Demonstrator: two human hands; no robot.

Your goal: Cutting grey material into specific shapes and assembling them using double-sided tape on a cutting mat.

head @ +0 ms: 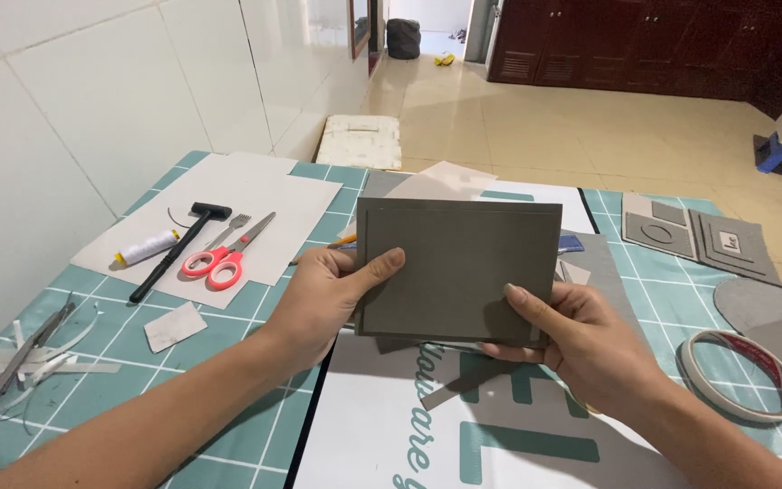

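Both hands hold one grey card (459,267) up over the table (672,281): the left hand (323,294) pinches its left edge, thumb on the face, and the right hand (581,340) clamps its lower right corner. Scissors (224,258) and a hammer (178,244) lie well left; a tape roll (739,371) sits right.

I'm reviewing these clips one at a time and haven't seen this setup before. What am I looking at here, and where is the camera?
There is no machine here: a person wears a camera on the head, looking down at their own bare hands. The left hand and right hand both grip a grey rectangular board above a green gridded cutting mat. On the mat lie pink-handled scissors, a black hammer, a spool of white thread, a tape roll and grey cut-out pieces.
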